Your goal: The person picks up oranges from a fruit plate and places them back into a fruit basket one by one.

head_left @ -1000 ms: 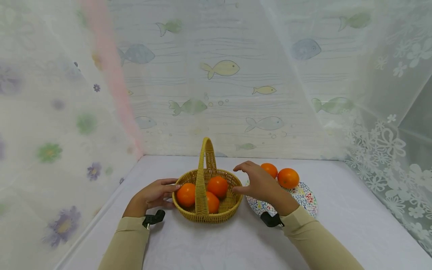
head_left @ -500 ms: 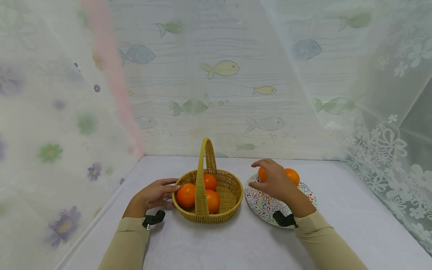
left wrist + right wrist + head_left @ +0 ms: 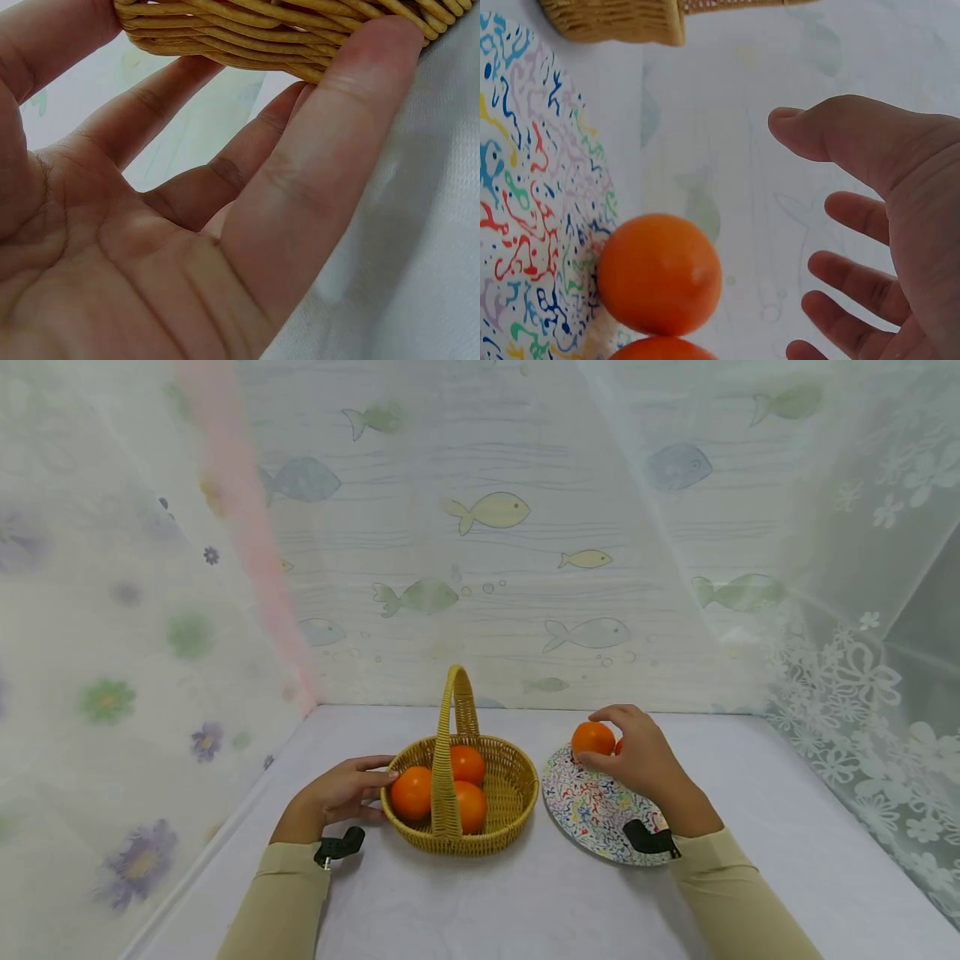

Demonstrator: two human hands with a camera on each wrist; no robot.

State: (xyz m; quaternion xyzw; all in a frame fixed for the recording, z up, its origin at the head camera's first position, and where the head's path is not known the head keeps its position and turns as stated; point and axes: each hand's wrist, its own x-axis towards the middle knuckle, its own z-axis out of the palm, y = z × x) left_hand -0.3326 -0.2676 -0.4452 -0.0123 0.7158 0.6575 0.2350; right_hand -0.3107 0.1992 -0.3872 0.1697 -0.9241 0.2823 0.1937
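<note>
A yellow wicker basket (image 3: pixel 486 843) with a tall arched handle stands on the table, with three oranges (image 3: pixel 412 793) inside. My left hand (image 3: pixel 347 793) holds its left end, thumb over the rim and fingers against the outer wall. The left wrist view shows the fingertips (image 3: pixel 382 45) touching the woven wall (image 3: pixel 247 30). Over the patterned plate (image 3: pixel 592 810), my right hand (image 3: pixel 637 756) has thumb and fingers spread beside an orange (image 3: pixel 592 738). A gap separates hand and orange (image 3: pixel 660 274) in the right wrist view. A second plate orange (image 3: pixel 618 747) is mostly hidden behind the hand.
A white cloth covers the table (image 3: pixel 450 910). Fish-printed sheeting (image 3: pixel 495 568) hangs along the back edge, with flowered curtain (image 3: pixel 112 702) at the left and lacy curtain (image 3: pixel 862 735) at the right. The plate lies just right of the basket.
My right hand has moved right, from the basket's right rim to the plate's oranges. One orange inside the basket has shifted left toward the handle. My left hand stays at the basket.
</note>
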